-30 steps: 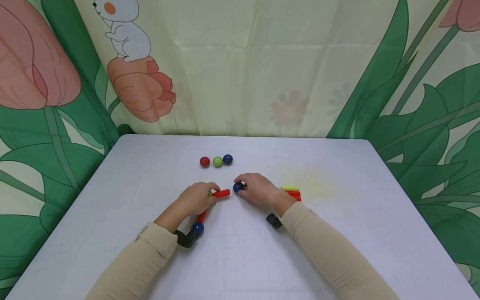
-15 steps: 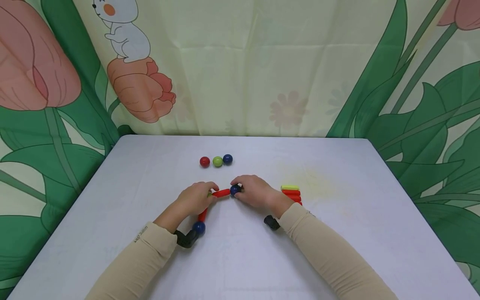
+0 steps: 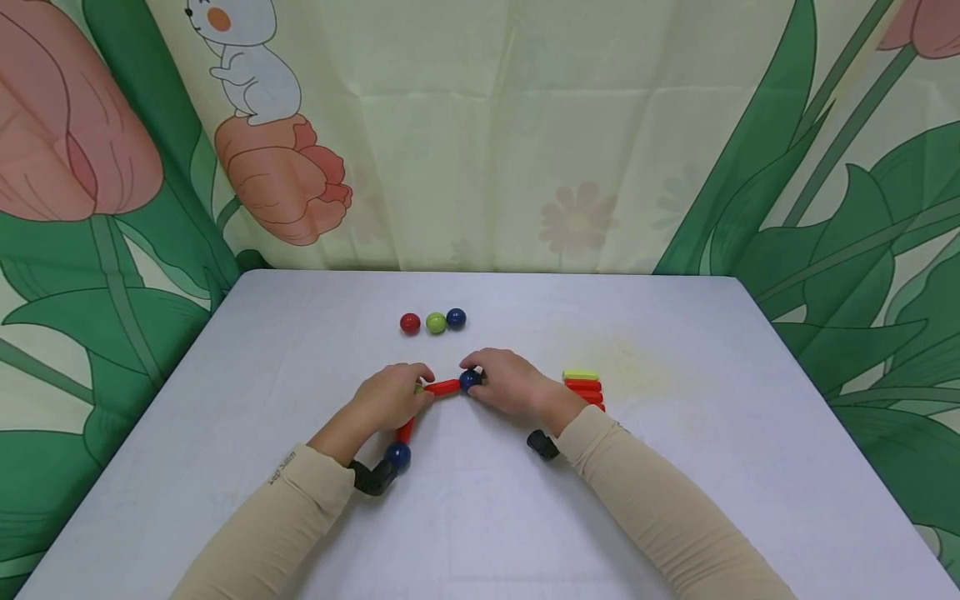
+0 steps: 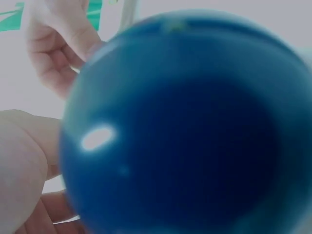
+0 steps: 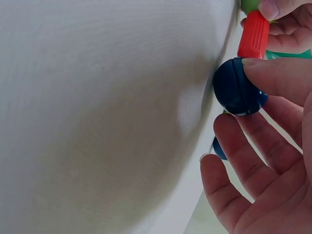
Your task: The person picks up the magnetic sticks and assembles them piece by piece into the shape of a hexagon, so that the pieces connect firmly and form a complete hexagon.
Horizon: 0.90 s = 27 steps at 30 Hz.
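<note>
My left hand (image 3: 386,396) pinches a green ball (image 5: 250,5), mostly hidden under its fingers in the head view. From this ball a red rod (image 3: 442,387) points right, and a second red rod (image 3: 405,431) runs toward me to a blue ball (image 3: 397,455) by the left wrist. That ball fills much of the left wrist view. Thumb and fingers of my right hand (image 3: 510,382) pinch another blue ball (image 5: 236,87), which sits against the free end of the first red rod.
Behind the hands, a red ball (image 3: 409,323), a green ball (image 3: 436,323) and a blue ball (image 3: 456,318) lie in a row on the white table (image 3: 675,483). Right of the right hand, a yellow-green rod (image 3: 581,375) lies beside several red rods (image 3: 583,386). A printed curtain (image 3: 480,167) hangs behind.
My right hand has moved slightly left, bringing its blue ball from a small gap up to the red rod's end. The left hand has stayed nearly still.
</note>
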Each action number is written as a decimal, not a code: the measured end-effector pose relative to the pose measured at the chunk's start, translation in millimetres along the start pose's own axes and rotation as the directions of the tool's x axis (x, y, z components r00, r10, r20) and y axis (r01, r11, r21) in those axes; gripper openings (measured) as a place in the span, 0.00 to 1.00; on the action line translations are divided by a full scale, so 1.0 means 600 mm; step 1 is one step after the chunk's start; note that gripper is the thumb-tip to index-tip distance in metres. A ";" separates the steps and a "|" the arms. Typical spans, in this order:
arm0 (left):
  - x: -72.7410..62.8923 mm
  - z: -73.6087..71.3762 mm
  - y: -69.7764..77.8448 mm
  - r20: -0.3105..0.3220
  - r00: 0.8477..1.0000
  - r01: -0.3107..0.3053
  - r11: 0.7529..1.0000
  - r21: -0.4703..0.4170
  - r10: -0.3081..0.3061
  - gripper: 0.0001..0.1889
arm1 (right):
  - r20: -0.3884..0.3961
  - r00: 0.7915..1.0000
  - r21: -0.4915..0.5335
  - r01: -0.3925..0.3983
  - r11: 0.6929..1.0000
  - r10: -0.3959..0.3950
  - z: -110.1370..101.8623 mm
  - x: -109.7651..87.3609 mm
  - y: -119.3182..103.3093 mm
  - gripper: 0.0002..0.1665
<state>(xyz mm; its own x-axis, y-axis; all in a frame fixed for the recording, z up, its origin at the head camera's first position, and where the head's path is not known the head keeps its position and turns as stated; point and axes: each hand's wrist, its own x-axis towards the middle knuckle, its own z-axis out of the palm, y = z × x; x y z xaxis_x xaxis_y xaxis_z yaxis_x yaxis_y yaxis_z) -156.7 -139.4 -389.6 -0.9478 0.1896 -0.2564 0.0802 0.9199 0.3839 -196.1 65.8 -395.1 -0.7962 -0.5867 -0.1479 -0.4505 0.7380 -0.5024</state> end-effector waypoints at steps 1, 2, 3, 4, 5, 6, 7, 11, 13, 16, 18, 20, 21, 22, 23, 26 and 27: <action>0.000 0.000 0.000 0.000 1.000 -0.001 1.000 0.002 0.001 0.18 | 0.002 1.000 0.001 -0.003 1.000 0.003 0.000 0.000 0.000 0.26; 0.000 0.000 0.000 0.000 1.000 -0.003 1.000 0.005 0.003 0.18 | 0.004 1.000 0.002 -0.010 1.000 0.010 0.000 -0.001 0.000 0.26; 0.000 0.000 0.000 0.001 1.000 -0.003 1.000 0.008 0.003 0.18 | 0.005 1.000 0.005 -0.017 1.000 0.017 0.000 -0.001 0.000 0.26; 0.000 -0.001 0.000 0.001 1.000 -0.003 1.000 0.012 0.003 0.18 | 0.005 1.000 0.009 -0.024 1.000 0.024 0.000 -0.001 0.000 0.26; 0.000 -0.002 0.001 0.002 1.000 -0.002 1.000 0.017 0.001 0.18 | 0.005 1.000 0.010 -0.030 1.000 0.030 0.000 -0.002 0.001 0.27; 0.000 -0.003 0.001 0.004 1.000 0.002 1.000 0.019 -0.003 0.18 | 0.003 0.999 0.013 -0.034 0.999 0.034 0.000 -0.003 0.001 0.26; 0.001 -0.004 0.001 0.005 1.000 0.004 1.000 0.021 -0.005 0.18 | 0.003 0.999 0.014 -0.037 0.999 0.037 0.000 -0.003 0.001 0.26; 0.002 -0.011 0.008 0.012 1.000 0.003 1.000 0.020 -0.004 0.19 | -0.001 0.999 0.020 -0.043 0.999 0.043 -0.002 -0.008 0.003 0.26; 0.002 -0.015 0.014 0.016 1.000 -0.011 1.000 0.019 0.010 0.20 | -0.003 0.998 0.028 -0.055 0.998 0.055 -0.005 -0.013 0.005 0.26; 0.001 -0.019 0.026 0.018 0.999 -0.040 0.999 0.033 0.039 0.20 | -0.016 0.997 0.032 -0.072 0.997 0.072 -0.014 -0.025 0.011 0.26; 0.003 -0.020 0.033 0.017 0.998 -0.055 0.997 0.044 0.055 0.21 | -0.030 0.996 0.028 -0.080 0.996 0.080 -0.023 -0.033 0.017 0.26; 0.005 -0.021 0.040 0.014 0.997 -0.070 0.996 0.058 0.069 0.21 | -0.049 0.996 0.015 -0.080 0.997 0.081 -0.034 -0.042 0.026 0.26; 0.007 -0.021 0.043 0.014 0.997 -0.076 0.995 0.062 0.076 0.21 | -0.061 0.995 0.008 -0.075 0.997 0.075 -0.040 -0.046 0.032 0.26; 0.010 -0.020 0.044 0.014 0.996 -0.084 0.994 0.067 0.084 0.21 | -0.070 0.995 0.003 -0.071 0.997 0.071 -0.045 -0.051 0.038 0.26; 0.012 -0.019 0.045 0.015 0.996 -0.091 0.994 0.067 0.090 0.21 | -0.077 0.995 -0.002 -0.071 0.997 0.070 -0.051 -0.056 0.045 0.26; 0.019 -0.015 0.047 0.020 0.994 -0.104 0.992 0.066 0.103 0.21 | -0.097 0.993 -0.009 -0.075 0.997 0.074 -0.065 -0.072 0.070 0.26; 0.021 -0.013 0.047 0.023 0.994 -0.105 0.993 0.062 0.104 0.20 | -0.099 0.991 -0.002 -0.089 0.996 0.089 -0.069 -0.077 0.079 0.27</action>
<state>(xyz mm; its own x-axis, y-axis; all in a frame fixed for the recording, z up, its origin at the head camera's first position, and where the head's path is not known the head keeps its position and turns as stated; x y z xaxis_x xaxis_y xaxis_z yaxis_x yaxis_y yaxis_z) -169.0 -113.8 -375.1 -0.9271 0.2920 -0.2352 0.1985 0.9144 0.3528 -197.2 141.6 -377.0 -0.8691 -0.4830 -0.1069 -0.3783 0.7882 -0.4855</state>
